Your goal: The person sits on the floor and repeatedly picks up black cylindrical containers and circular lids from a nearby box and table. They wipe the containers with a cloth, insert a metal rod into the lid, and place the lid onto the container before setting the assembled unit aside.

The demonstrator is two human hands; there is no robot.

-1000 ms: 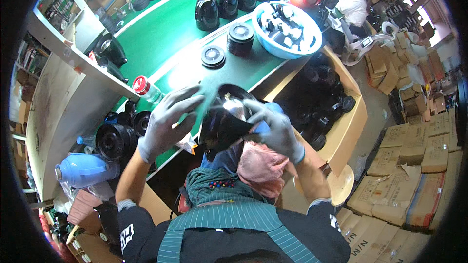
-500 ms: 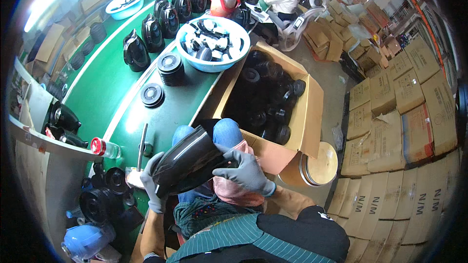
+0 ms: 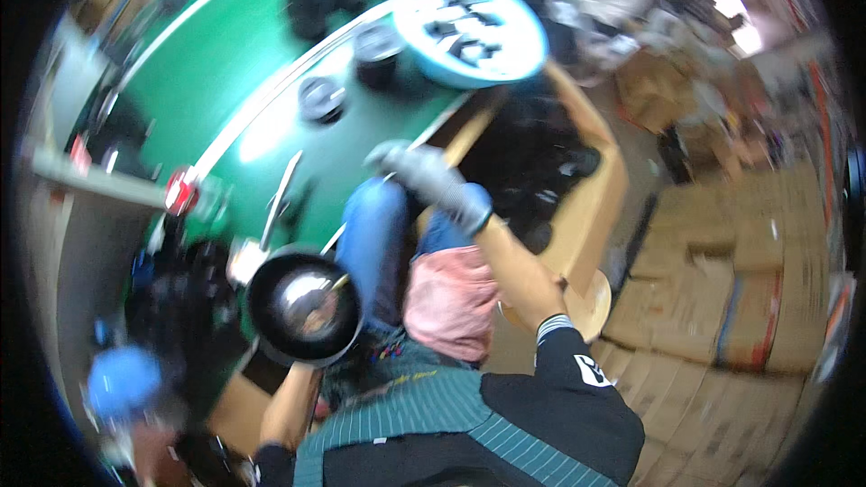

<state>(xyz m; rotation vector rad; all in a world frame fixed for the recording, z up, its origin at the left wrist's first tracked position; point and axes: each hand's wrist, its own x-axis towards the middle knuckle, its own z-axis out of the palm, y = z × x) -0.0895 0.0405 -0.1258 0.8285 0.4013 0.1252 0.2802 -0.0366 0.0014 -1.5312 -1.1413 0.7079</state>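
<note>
A black kettle body point(image 3: 304, 307) is tipped so that its round open end faces up toward me, showing a shiny inside. My left forearm point(image 3: 290, 410) reaches up to it from below; the gloved left hand is hidden behind the body it supports. In a grey glove, my right hand point(image 3: 435, 185) is stretched out over my knees, blurred by motion, its fingers pointing left with nothing visible in them. Beyond it on the green table stand a stack of black discs point(image 3: 377, 54) and a lower black disc pile point(image 3: 322, 99).
A blue basin point(image 3: 532, 59) holding black and white parts stands at the table's far edge. Right of my knees is an open carton point(image 3: 600, 207) of black parts. A red-capped jar point(image 3: 183, 191) and a metal rod point(image 3: 281, 198) are at left. Cartons point(image 3: 704, 280) are stacked at right.
My right hand has let go of the kettle body and moved up toward the table. The body has swung left, its open end now facing up. The whole view has shifted.
</note>
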